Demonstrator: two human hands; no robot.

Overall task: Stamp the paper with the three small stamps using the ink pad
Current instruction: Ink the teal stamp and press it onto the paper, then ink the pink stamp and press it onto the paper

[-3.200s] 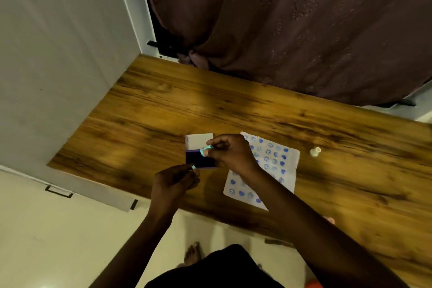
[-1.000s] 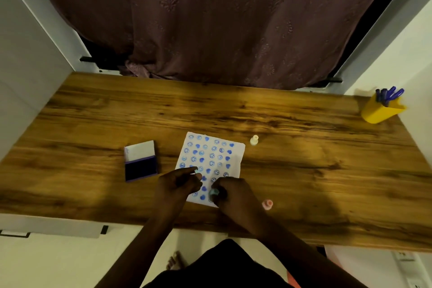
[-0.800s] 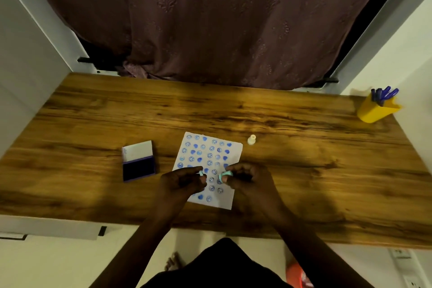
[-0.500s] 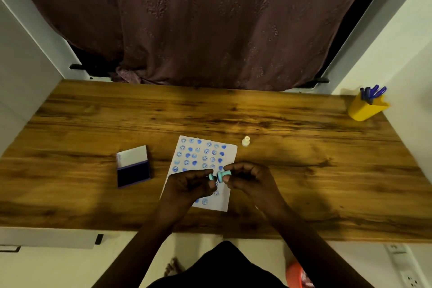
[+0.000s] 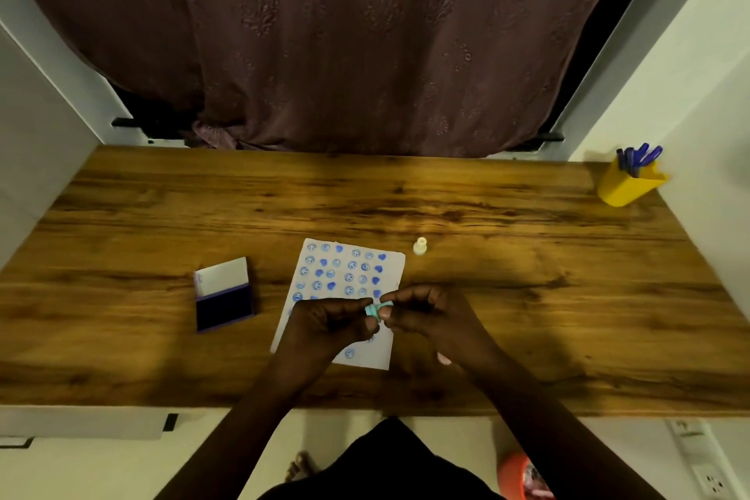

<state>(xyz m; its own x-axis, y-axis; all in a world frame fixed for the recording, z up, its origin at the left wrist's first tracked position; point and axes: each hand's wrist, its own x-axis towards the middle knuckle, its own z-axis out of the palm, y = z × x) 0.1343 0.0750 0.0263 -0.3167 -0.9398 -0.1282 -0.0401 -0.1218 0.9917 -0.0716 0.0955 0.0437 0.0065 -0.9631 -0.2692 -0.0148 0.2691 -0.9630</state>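
Observation:
A white paper (image 5: 367,256) covered with several blue stamp marks lies on the wooden table (image 5: 527,276). Above its lower half my left hand (image 5: 328,323) and my right hand (image 5: 430,317) meet, both pinching a small teal stamp (image 5: 375,309) between their fingertips. An open ink pad (image 5: 223,294) with a dark blue pad and a white lid lies left of the paper. A cream stamp (image 5: 420,246) stands upright just past the paper's far right corner. A pink stamp (image 5: 443,358) peeks out from under my right wrist.
A yellow pen holder (image 5: 627,185) with blue pens stands at the table's far right corner. A dark curtain (image 5: 345,32) hangs behind the table. White walls close in on both sides. An orange object (image 5: 517,473) sits on the floor below.
My right hand lifted the teal stamp off the paper's near edge and brought it to my left hand; both hands now hold it together. The camera view shifted slightly.

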